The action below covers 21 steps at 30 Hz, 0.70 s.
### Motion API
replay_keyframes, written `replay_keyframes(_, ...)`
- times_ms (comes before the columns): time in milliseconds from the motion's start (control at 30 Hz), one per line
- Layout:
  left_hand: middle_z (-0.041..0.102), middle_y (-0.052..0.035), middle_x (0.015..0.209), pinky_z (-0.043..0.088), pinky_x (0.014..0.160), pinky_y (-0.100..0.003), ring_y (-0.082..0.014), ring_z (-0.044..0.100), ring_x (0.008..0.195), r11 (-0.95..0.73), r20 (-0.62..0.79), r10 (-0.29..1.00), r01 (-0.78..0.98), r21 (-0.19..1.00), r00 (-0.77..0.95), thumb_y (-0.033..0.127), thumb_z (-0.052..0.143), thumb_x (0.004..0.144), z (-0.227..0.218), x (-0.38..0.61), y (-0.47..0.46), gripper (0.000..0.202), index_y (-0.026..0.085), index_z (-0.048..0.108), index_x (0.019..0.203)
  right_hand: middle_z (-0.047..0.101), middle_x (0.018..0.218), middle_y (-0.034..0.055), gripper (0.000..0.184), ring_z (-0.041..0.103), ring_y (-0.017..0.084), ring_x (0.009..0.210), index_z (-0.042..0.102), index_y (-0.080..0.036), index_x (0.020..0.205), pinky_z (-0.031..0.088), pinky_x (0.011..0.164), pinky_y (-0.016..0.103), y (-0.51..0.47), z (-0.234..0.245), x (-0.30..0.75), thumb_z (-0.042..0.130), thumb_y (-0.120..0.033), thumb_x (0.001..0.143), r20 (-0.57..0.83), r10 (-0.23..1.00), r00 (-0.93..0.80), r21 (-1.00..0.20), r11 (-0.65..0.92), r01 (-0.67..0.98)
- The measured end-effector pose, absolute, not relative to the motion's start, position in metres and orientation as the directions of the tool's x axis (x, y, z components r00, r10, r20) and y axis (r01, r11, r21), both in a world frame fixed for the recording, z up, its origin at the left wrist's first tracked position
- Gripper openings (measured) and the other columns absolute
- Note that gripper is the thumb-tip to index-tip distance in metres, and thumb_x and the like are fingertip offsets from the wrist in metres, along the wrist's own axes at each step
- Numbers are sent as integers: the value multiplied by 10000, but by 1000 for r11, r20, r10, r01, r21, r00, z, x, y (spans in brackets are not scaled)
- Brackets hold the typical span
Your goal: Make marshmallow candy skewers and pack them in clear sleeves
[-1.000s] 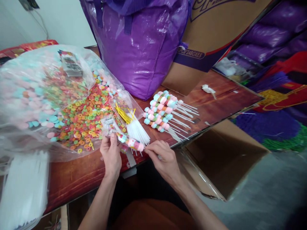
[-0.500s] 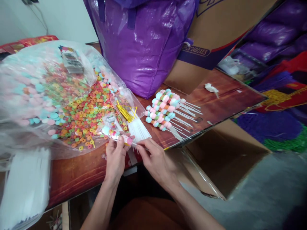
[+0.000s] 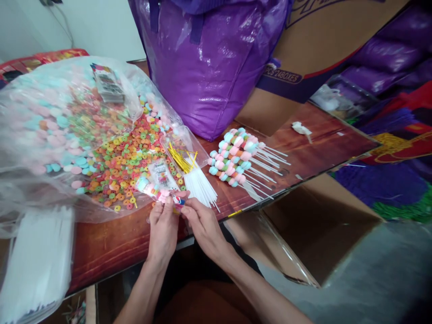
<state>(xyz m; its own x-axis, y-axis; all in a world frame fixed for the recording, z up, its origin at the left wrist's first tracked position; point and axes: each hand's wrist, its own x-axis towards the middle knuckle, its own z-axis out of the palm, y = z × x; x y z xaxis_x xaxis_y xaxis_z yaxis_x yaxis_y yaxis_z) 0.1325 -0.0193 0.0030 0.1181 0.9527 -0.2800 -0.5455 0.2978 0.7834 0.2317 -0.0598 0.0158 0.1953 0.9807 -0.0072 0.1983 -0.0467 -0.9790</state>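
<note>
My left hand (image 3: pixel 164 227) is closed around a candy skewer (image 3: pixel 144 185) of pale blue, white and pink pieces in a clear printed bag, tilted over the table's front edge. At the bag's printed lower end, the fingers of my right hand (image 3: pixel 204 222) pinch in close to the left; whether a tie is between them is hidden. Just beyond lie printed clear bags (image 3: pixel 164 175), white sticks (image 3: pixel 200 186) and yellow twist ties (image 3: pixel 178 157). To the right, several marshmallow skewers (image 3: pixel 232 155) lie stacked, sticks pointing right.
Loose ring candies (image 3: pixel 135 148) and marshmallows (image 3: pixel 50 135) spread over plastic at the left. A bundle of white sticks in plastic (image 3: pixel 37 261) lies at the near left. Behind stands a purple bag (image 3: pixel 209 76); an open carton (image 3: pixel 317 225) is below the table's right edge.
My right hand has shifted left and up against the left hand. The bag's printed lower end is now gathered between my fingers. The view has moved slightly.
</note>
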Motion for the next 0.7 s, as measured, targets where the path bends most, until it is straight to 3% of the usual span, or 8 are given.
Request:
replay_keyframes(67,749,-58,1025,516,923,-285,-182,681,974,220,-220,974,-504,836,59,347,771,804,7,128,-19,258,191,737,1007,558,656,-26,279,515,125,618,547,-206,738,388,575,236,-55,18,225,503,-388,944,-61,978,198,-990,-84,112)
replay_keyframes(133,735,-79,1048,525,897,-314,-203,666,977,214,-184,977,-480,851,108,353,748,823,13,123,-17,281,201,724,1058,453,524,-50,390,418,103,492,473,-211,630,327,491,231,-48,18,219,481,-441,945,-164,968,188,-986,-157,-51)
replay_keyframes(200,715,-84,998,542,824,-339,-211,655,908,254,-171,964,-505,825,205,352,734,831,19,115,-15,274,210,712,1065,408,461,-60,433,344,87,418,471,-206,597,274,442,230,-40,20,219,440,-447,956,-245,965,87,-959,-229,-165)
replay_keyframes(233,694,-70,933,545,784,-339,-201,641,851,267,-166,959,-531,804,232,346,736,829,21,112,-13,253,214,708,1043,437,461,-53,426,357,85,410,507,-195,608,273,440,227,-36,22,222,434,-426,958,-247,969,5,-959,-244,-141)
replay_keyframes(333,529,3,712,513,692,-273,-133,531,691,212,-128,975,-611,762,179,320,770,803,24,106,-7,195,194,692,930,571,552,-21,342,500,101,513,587,-180,620,333,520,225,-20,37,236,490,-287,929,-148,977,-153,-953,-99,286)
replay_keyframes(433,415,29,665,435,615,-199,-89,414,631,133,-117,991,-605,785,65,320,784,795,20,105,-2,200,162,671,845,668,703,8,201,598,148,699,655,-192,666,367,616,248,5,54,251,602,-215,859,-44,994,-101,-683,44,729)
replay_keyframes(567,398,39,661,344,527,-171,-73,338,590,161,-180,983,-556,816,22,368,793,779,10,103,-1,260,163,652,855,738,905,91,189,674,226,873,735,-178,873,434,691,288,47,64,261,559,-236,908,-84,992,95,-398,-121,910)
replay_keyframes(700,431,41,663,327,517,-171,-71,352,583,156,-183,983,-532,832,3,381,786,787,4,101,-3,306,180,555,786,739,1011,173,225,697,311,1005,745,-148,1018,492,780,351,78,57,260,579,-249,904,-205,959,194,-251,-243,937)
